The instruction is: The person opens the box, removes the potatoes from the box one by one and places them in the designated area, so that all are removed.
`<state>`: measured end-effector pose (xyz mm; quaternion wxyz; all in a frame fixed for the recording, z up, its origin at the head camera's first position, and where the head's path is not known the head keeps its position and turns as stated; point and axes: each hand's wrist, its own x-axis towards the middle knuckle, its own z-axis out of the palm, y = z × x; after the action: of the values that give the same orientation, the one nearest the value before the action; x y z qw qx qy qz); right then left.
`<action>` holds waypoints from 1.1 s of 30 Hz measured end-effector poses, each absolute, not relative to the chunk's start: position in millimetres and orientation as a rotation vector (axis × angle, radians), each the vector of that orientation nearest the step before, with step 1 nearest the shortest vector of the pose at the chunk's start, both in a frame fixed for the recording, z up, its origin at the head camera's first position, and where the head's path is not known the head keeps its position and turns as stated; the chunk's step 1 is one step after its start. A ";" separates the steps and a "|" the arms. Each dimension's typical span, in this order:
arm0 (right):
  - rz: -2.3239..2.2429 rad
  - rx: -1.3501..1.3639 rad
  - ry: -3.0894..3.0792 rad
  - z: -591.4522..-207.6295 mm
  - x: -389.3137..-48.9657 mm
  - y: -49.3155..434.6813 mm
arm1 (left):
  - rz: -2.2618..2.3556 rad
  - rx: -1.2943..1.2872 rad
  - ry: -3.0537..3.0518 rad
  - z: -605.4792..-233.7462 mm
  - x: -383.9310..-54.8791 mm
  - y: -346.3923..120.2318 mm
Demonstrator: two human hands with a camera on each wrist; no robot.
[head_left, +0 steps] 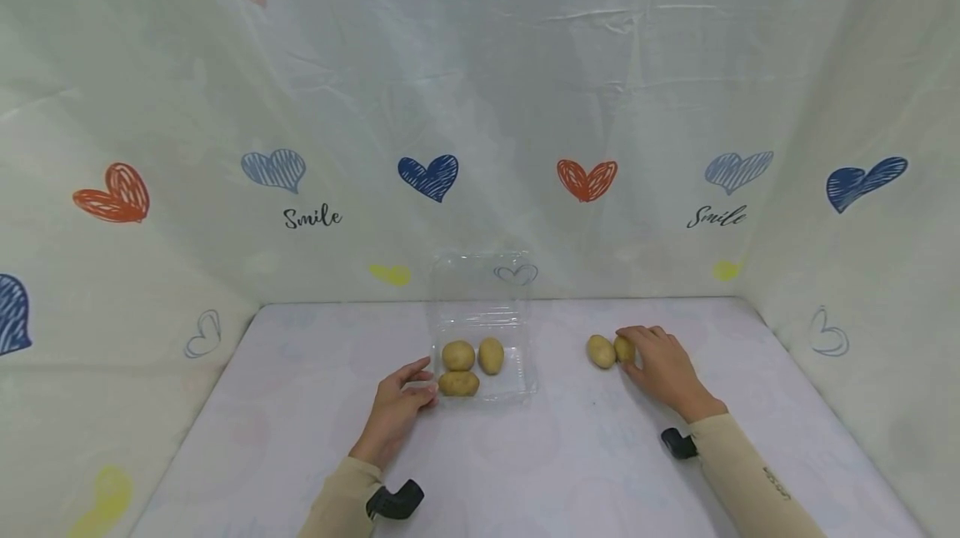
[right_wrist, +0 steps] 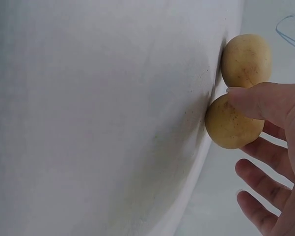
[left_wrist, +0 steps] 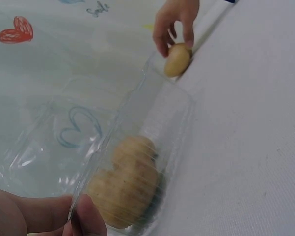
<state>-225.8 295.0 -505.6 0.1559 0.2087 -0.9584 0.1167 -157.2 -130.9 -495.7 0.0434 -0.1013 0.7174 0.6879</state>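
Observation:
A clear plastic clamshell box point(head_left: 517, 371) stands on the table with its lid point(head_left: 480, 288) raised at the back. Inside it lie three potatoes, one point(head_left: 458, 356) behind another point(head_left: 459, 384) at the left and a third point(head_left: 491, 356) beside them. My left hand point(head_left: 397, 413) is at the box's left side, and in the left wrist view its thumb and finger point(left_wrist: 91, 216) pinch the rim. To the right of the box, my right hand point(head_left: 663, 371) holds a potato point(right_wrist: 233, 123) between thumb and fingers. Another potato point(right_wrist: 246, 60) lies right against that one.
The white-covered table point(head_left: 555, 471) ends at a hanging backdrop point(head_left: 502, 105) printed with hearts and the word Smile. Dark camera mounts sit at the left wrist point(head_left: 395, 500) and the right wrist point(head_left: 678, 443).

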 end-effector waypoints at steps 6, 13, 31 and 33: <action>0.329 0.600 -2.741 -504.6 -224.6 295.8 | 2.128 -0.308 2.172 -495.6 -156.7 -130.8; 0.334 0.597 -2.748 -502.3 -221.7 295.9 | 2.125 -0.314 2.170 -496.1 -156.5 -130.8; 0.448 0.645 -2.622 -484.2 -205.7 262.6 | 2.131 -0.303 2.162 -495.1 -156.3 -130.3; 0.447 0.679 -2.604 -481.9 -204.0 255.2 | 2.130 -0.304 2.166 -494.7 -156.5 -130.7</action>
<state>-204.0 255.2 -481.9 0.2056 0.2435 -0.9342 0.1605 -156.5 -130.7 -494.7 0.0444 -0.0994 0.7089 0.6969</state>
